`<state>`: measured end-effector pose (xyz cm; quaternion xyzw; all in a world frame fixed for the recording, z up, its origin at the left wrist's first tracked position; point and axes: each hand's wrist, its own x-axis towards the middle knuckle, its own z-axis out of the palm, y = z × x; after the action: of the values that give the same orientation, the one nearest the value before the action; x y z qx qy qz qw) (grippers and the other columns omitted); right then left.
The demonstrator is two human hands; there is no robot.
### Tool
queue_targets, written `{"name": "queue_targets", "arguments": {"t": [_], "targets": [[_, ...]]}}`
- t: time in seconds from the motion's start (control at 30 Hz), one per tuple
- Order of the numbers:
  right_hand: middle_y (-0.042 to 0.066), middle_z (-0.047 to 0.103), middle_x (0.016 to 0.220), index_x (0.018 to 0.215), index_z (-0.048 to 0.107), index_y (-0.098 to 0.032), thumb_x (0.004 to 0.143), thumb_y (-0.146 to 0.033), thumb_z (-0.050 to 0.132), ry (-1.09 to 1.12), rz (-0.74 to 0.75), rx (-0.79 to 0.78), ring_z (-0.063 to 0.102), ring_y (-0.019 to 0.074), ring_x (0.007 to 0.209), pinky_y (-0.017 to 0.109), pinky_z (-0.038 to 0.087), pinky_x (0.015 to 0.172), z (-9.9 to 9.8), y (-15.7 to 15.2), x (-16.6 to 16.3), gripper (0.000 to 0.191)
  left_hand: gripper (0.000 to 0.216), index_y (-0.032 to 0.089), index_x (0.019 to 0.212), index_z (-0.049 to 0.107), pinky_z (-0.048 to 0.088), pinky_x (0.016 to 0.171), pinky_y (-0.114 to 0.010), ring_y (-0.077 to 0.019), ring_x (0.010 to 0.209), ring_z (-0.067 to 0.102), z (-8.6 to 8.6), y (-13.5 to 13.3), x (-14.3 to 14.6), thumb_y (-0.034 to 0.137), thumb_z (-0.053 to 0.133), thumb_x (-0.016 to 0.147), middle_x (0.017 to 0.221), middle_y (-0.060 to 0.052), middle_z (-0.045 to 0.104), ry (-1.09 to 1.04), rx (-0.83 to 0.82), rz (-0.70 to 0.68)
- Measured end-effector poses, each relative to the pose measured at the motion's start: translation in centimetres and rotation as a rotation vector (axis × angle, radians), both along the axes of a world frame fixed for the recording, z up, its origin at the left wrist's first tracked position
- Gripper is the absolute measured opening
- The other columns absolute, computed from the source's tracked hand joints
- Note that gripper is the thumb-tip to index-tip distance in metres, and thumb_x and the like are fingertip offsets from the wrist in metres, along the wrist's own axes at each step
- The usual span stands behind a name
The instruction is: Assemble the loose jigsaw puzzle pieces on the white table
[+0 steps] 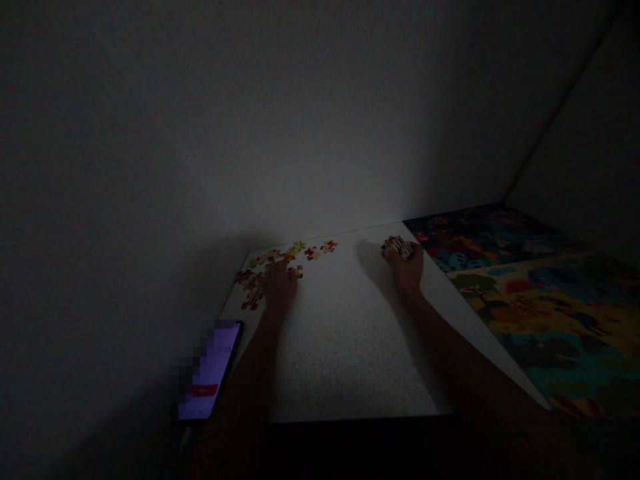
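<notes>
The scene is very dark. A white board (pixel 345 333) lies in front of me. Loose puzzle pieces (pixel 280 257) are scattered over its far left corner. My left hand (pixel 281 283) rests on the board among those pieces, and its fingers seem to pinch one small piece (pixel 299 271). My right hand (pixel 407 263) is near the board's far right edge, curled around a small bunch of puzzle pieces (pixel 399 247).
A lit phone (pixel 210 370) lies at the board's near left corner. A colourful illustrated puzzle picture (pixel 545 300) lies to the right of the board. A plain wall rises just behind the board.
</notes>
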<state>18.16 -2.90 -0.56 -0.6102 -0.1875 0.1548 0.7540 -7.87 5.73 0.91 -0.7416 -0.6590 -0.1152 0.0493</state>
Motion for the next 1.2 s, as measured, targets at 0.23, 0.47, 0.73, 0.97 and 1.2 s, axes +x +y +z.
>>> {"name": "queue_targets", "arguments": {"t": [0.23,0.47,0.73,0.97,1.2], "targets": [[0.0,0.062,0.088,0.093,0.05,-0.021,0.057,-0.034,0.075,-0.039,0.017,-0.024,0.057,0.0172,0.08,0.036,0.049,0.077,-0.1,-0.1,0.2,0.046,0.051,0.031,0.145,0.043,0.022,0.118,-0.048,-0.0267,0.142,0.035,-0.7,2.8,9.1,0.046,0.041,0.096,0.155,-0.006,0.038,0.004,-0.112,-0.385],[0.001,0.064,0.09,0.096,0.051,-0.021,0.06,-0.037,0.074,-0.043,0.046,-0.014,0.06,0.017,0.08,0.038,0.051,0.079,-0.7,0.1,0.4,0.046,0.053,0.028,0.146,0.042,0.019,0.114,-0.064,-0.0332,0.143,0.032,-1.2,3.5,7.4,0.048,0.035,0.097,0.155,-0.012,0.037,0.008,-0.136,-0.294],[0.003,0.066,0.094,0.098,0.051,-0.02,0.058,-0.036,0.077,-0.01,0.154,0.03,0.063,0.0184,0.082,0.043,0.052,0.081,-1.0,0.2,0.3,0.05,0.043,0.028,0.135,0.055,0.025,0.116,-0.052,-0.0257,0.133,0.045,-0.6,1.8,4.1,0.036,0.037,0.097,0.141,-0.008,0.054,-0.019,-0.057,-0.227],[0.003,0.064,0.092,0.1,0.05,-0.021,0.059,-0.043,0.077,-0.057,0.206,0.012,0.061,0.0182,0.082,0.04,0.051,0.08,-0.9,0.3,0.2,0.054,0.05,0.028,0.142,0.048,0.023,0.111,-0.065,-0.0347,0.139,0.036,-1.0,3.1,3.6,0.043,0.039,0.095,0.15,-0.014,0.044,-0.05,-0.101,-0.09],[0.006,0.066,0.101,0.109,0.048,-0.022,0.063,-0.045,0.072,-0.161,0.334,-0.037,0.063,0.0203,0.091,0.038,0.051,0.083,-1.4,0.6,0.2,0.057,0.054,0.019,0.141,0.049,0.017,0.111,-0.069,-0.0404,0.142,0.031,-1.0,3.6,3.1,0.044,0.035,0.096,0.151,-0.021,0.039,-0.103,-0.104,0.025]]}}
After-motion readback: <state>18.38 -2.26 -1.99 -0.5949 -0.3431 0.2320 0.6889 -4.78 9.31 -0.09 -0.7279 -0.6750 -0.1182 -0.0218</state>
